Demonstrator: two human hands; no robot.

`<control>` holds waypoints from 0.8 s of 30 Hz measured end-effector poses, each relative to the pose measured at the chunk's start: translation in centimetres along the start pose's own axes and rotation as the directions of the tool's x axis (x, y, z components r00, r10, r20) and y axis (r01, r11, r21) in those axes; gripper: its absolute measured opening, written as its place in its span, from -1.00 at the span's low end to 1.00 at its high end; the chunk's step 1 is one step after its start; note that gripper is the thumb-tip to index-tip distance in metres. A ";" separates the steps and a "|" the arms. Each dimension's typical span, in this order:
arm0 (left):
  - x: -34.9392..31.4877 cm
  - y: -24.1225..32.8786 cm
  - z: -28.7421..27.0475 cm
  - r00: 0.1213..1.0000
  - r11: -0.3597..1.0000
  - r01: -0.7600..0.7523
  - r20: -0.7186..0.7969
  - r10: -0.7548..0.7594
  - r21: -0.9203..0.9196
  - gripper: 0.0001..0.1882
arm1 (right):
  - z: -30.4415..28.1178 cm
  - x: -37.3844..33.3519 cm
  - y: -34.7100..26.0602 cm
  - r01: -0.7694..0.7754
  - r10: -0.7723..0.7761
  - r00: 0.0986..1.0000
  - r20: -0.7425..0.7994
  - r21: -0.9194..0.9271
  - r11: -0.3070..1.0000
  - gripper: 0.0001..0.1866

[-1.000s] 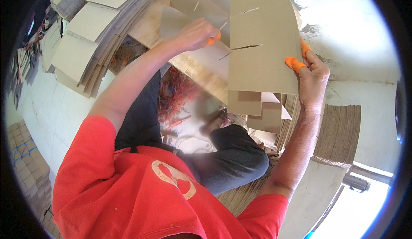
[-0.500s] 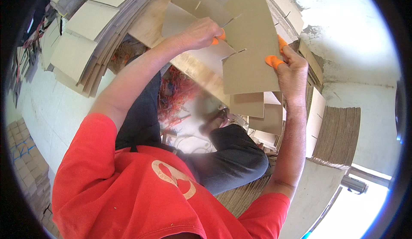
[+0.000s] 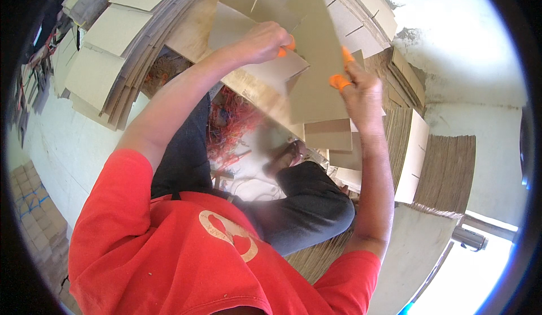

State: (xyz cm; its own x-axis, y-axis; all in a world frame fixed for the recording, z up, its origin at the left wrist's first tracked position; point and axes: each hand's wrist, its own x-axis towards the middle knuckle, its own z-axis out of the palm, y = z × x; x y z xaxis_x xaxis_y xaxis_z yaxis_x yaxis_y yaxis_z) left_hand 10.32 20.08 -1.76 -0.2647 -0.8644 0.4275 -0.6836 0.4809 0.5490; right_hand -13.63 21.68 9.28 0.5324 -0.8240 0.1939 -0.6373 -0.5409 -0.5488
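My left hand (image 3: 264, 44), with orange finger covers on, is closed on a slotted cardboard strip (image 3: 271, 73) above the wooden board. A larger cardboard sheet (image 3: 317, 77) stands tilted just to the right, meeting the strip near its notched end. My right hand (image 3: 361, 97), also in orange finger covers, pinches this sheet by its right edge. Other slotted cardboard pieces (image 3: 243, 7) lie behind, partly hidden by the sheet and my left hand. Whether the slots of strip and sheet are engaged is hidden from me.
Fanned stacks of slotted cardboard (image 3: 121, 35) stand at the far left, others (image 3: 361, 18) at the far right. Tall cardboard bundles (image 3: 446, 174) sit by the right wall. Beneath the wooden board (image 3: 257, 92), red string scraps (image 3: 226, 126) lie on the floor near my legs.
My right hand has moved left with the large sheet, which now leans and looks narrower. My left hand has stayed almost in place.
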 end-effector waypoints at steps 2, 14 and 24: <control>-0.1 0.1 -0.1 1.000 1.000 -0.008 0.013 0.007 0.006 -0.83 | 2.2 -0.8 1.9 0.048 -0.048 0.999 0.010 -0.092 0.995 -0.49; -1.1 0.2 -1.1 1.000 0.989 -0.031 0.007 0.030 0.144 -0.66 | -3.3 -7.0 7.2 -0.357 0.093 0.889 -0.447 -0.553 0.753 -0.31; -1.6 -1.0 -2.5 1.000 0.985 -0.015 -0.013 0.017 0.172 -0.61 | -18.8 -27.8 24.4 -0.638 0.672 0.646 -0.362 -0.740 0.214 -0.05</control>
State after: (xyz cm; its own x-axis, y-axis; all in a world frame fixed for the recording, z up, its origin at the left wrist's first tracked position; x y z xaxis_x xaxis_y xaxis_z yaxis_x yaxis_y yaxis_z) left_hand 13.09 21.37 -1.24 -0.2677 -0.8541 0.4459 -0.7865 0.4610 0.4109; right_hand -54.43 28.27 5.80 -0.2858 -0.9569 0.0512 -0.8884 0.2846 0.3603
